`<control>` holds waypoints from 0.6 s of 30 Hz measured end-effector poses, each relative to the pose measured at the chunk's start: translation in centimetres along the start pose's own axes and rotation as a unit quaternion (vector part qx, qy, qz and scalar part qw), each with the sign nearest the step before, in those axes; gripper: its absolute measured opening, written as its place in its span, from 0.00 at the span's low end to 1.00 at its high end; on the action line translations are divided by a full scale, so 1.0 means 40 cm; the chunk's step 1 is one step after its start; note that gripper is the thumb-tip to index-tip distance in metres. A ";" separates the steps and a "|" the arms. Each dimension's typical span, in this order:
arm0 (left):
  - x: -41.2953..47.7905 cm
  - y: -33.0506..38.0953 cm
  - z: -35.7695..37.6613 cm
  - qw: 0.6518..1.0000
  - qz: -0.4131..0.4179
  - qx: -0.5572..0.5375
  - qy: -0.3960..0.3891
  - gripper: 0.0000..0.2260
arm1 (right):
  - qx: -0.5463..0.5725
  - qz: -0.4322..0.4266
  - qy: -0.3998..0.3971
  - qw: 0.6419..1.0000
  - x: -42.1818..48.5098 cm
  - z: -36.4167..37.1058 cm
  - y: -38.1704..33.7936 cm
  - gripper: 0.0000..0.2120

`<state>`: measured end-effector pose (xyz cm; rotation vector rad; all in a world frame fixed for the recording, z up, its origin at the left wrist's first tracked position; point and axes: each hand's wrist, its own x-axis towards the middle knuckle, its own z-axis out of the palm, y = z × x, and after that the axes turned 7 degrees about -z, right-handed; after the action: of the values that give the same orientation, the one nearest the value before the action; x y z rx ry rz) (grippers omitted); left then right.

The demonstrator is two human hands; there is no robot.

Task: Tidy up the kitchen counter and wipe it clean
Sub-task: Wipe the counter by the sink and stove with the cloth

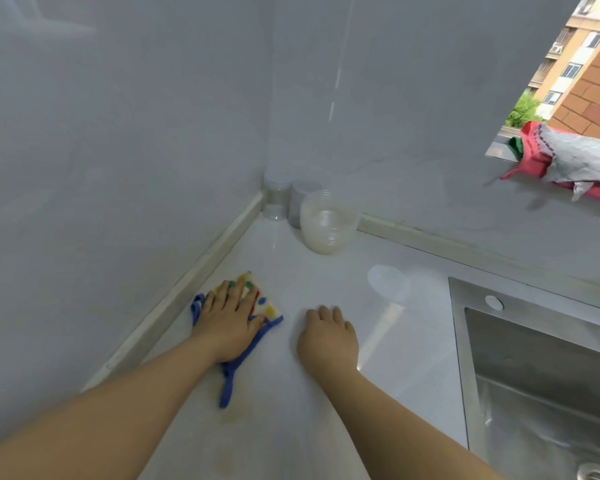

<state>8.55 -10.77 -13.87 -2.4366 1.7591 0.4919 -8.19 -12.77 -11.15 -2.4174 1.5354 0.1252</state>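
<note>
Left hand (229, 323) is down flat, fingers spread, pressing the dotted, blue-edged cloth (269, 306) onto the counter (326, 417), well left of the sink (534, 375) and close to the wall. Right hand (328, 341) rests on the counter between cloth and sink, fingers loosely bent, holding nothing. A clear lid (387, 282) lies just left of the sink's far corner. A milky plastic tub (326, 223) stands in the corner beyond it.

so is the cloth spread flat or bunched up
Flat, not bunched: the dotted cloth lies pressed against the counter under the left hand, whose fingers are straight; its blue edging trails past the wrist.
</note>
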 end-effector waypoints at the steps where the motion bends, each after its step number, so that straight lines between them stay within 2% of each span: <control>1: 0.009 0.003 -0.002 1.000 -0.006 -0.004 0.002 0.28 | 0.004 -0.016 0.005 1.000 0.017 0.006 0.002 0.22; 3: 0.032 0.001 -0.003 1.000 -0.008 -0.003 0.010 0.28 | 0.017 -0.031 0.003 0.999 0.042 0.017 0.006 0.24; 6: 0.081 -0.012 -0.014 1.000 -0.011 0.001 0.026 0.28 | -0.008 -0.019 0.057 0.998 0.081 0.055 0.006 0.35; 8: 0.113 -0.005 -0.025 1.000 -0.007 0.000 0.030 0.28 | -0.017 0.002 0.011 1.000 0.081 0.051 0.002 0.28; 9: 0.132 -0.001 -0.030 1.000 -0.009 -0.001 0.028 0.28 | -0.027 -0.003 0.018 0.999 0.090 0.052 -0.004 0.27; 10: 0.144 0.014 -0.037 1.000 -0.010 -0.006 0.029 0.28 | -0.014 0.001 -0.010 1.000 0.090 0.033 -0.006 0.28; 12: 0.169 0.021 -0.051 0.999 -0.018 -0.011 0.024 0.28 | -0.018 -0.036 0.016 0.999 0.104 0.039 -0.006 0.26; 13: 0.180 0.025 -0.052 1.000 -0.018 -0.014 0.022 0.28 | -0.012 -0.033 0.001 0.999 0.103 0.037 0.002 0.26; 16: 0.168 0.018 -0.047 1.000 -0.008 -0.005 0.018 0.28 | -0.005 -0.047 0.008 0.999 0.090 0.032 0.010 0.41; 17: 0.150 0.010 -0.044 1.000 -0.003 -0.003 0.022 0.28 | -0.005 -0.046 0.007 0.999 0.091 0.033 0.014 0.38; 18: 0.130 0.001 -0.039 1.000 0.004 -0.002 0.022 0.28 | 0.004 -0.040 -0.004 0.999 0.094 0.029 0.020 0.30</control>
<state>10.30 -15.92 -14.02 -2.4618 1.7879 0.4458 -7.18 -16.05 -13.24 -2.4659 1.4296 0.1127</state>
